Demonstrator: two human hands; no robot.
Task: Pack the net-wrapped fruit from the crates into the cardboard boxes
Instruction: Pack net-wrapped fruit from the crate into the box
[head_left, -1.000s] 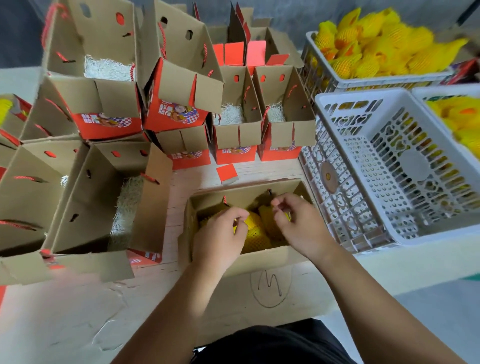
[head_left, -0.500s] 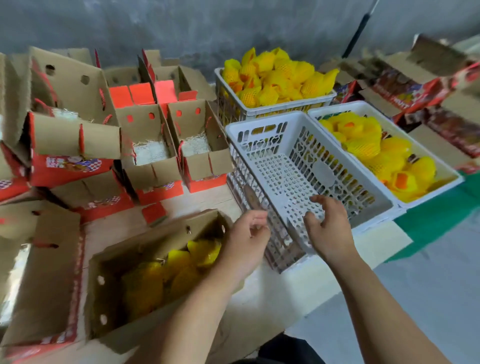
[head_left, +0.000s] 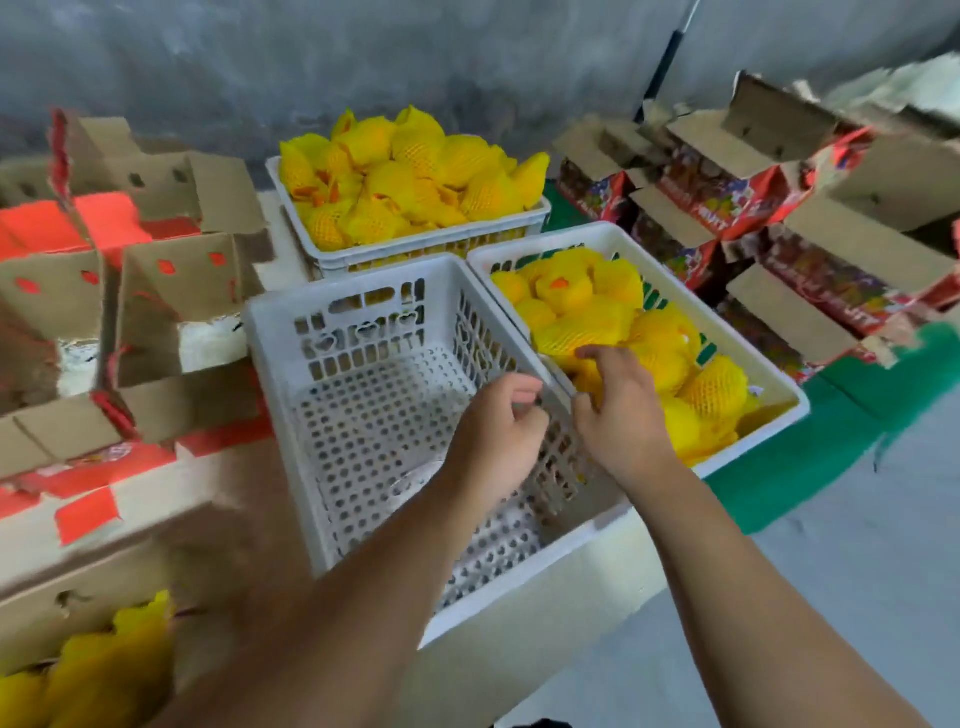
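Yellow net-wrapped fruit (head_left: 587, 322) fills the white crate (head_left: 769, 384) on the right. My right hand (head_left: 618, 415) reaches into that crate's near left corner, fingers and thumb spread over a fruit and touching it. My left hand (head_left: 498, 431) hovers with loosely curled fingers above the empty white crate (head_left: 363, 291) in the middle and holds nothing. A third crate (head_left: 415, 244) behind is heaped with more fruit (head_left: 415, 171). At the bottom left an open cardboard box (head_left: 78, 587) holds several wrapped fruit (head_left: 104, 670).
Open red-and-brown cardboard boxes (head_left: 187, 275) with white padding stand on the left of the table. More printed boxes (head_left: 753, 197) are piled at the back right on a green mat (head_left: 810, 457). A dark pole (head_left: 665, 62) leans on the grey wall.
Both hands left the fruit-filled box and moved right. My right hand went from above the empty crate into the crate of fruit. The view swung right.
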